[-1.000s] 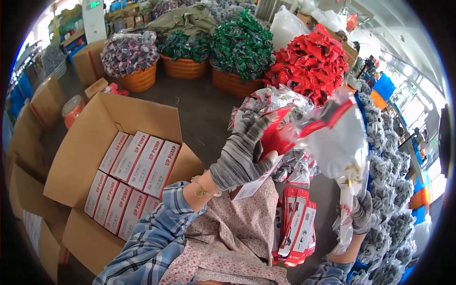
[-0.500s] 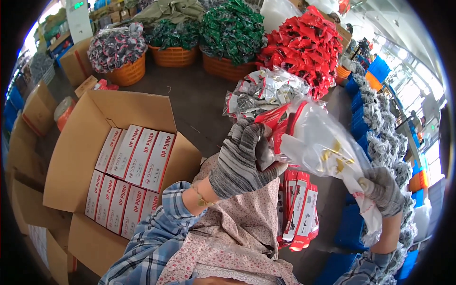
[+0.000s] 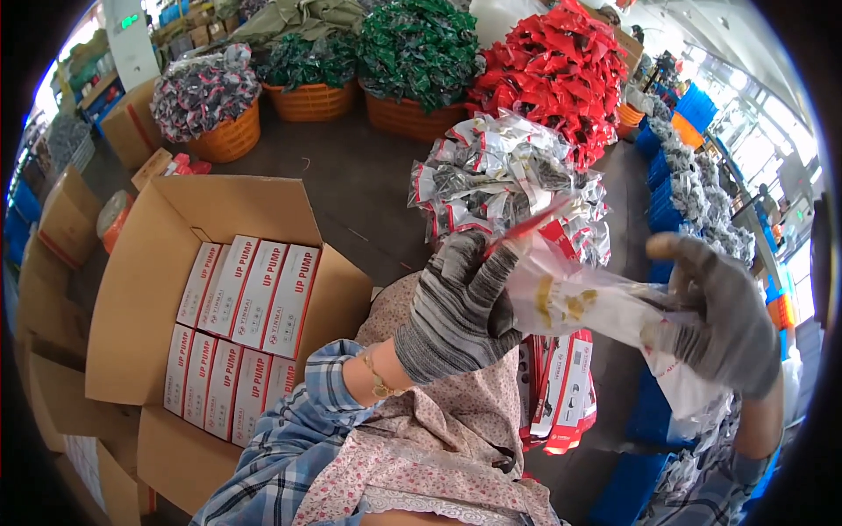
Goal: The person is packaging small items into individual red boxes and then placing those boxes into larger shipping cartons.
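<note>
My left hand (image 3: 460, 307), in a grey striped knit glove, closes around one end of a clear plastic bag (image 3: 570, 302) with gold print. A red edge, blurred, sticks up beside its fingers; what lies inside the bag at that end is mostly hidden. My right hand (image 3: 724, 320), in a grey glove, pinches the bag's other end, one finger raised off it. The bag's loose white tail (image 3: 684, 386) hangs below this hand. Under the bag, red and white flat boxes (image 3: 561, 394) lie stacked beside my lap.
An open carton (image 3: 351, 298) at left holds upright white boxes (image 3: 250, 294) in rows. Ahead lies a pile of bagged parts (image 3: 491, 175). Orange baskets (image 3: 412, 118) heaped with green and red packets stand behind. Blue bins (image 3: 662, 215) line the right side.
My right hand has moved up and inward along the bag, raising a finger. The bag is drawn lower and flatter between my hands; the left hand stays near its place.
</note>
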### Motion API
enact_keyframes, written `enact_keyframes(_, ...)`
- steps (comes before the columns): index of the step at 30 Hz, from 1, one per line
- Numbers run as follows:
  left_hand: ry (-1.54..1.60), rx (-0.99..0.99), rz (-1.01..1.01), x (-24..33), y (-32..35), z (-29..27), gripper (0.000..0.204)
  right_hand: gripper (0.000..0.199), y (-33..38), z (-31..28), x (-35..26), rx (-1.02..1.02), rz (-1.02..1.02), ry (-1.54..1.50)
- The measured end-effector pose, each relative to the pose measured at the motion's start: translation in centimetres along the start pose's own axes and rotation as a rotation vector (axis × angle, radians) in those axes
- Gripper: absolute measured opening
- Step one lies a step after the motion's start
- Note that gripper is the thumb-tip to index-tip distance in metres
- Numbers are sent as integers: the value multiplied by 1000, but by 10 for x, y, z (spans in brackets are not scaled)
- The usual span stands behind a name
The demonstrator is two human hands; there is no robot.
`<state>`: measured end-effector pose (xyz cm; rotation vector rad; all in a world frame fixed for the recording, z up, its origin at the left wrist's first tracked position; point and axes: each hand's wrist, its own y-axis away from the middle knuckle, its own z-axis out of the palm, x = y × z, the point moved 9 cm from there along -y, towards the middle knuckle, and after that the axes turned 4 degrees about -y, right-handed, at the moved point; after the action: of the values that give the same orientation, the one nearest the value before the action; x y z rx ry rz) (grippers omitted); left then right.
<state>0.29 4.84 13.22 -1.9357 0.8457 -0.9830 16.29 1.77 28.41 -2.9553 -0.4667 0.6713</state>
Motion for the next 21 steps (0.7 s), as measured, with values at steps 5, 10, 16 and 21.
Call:
enact_keyframes(5, 26, -44, 2, 5, 2, 4, 89, 34, 8, 32, -55, -183, -483, 819)
enact_keyframes(10, 156, 32, -28, -13, -2, -5, 90, 37, -22, 27, -5, -8, -389, 96)
enact_keyframes(16, 419, 0, -117, -23, 4, 9, 103, 39, -56, 16, -42, -235, -252, 206)
enact_keyframes(21, 281, 59, -181, -31, 7, -11, 94, 33, -72, 23, -33, -256, -308, -319)
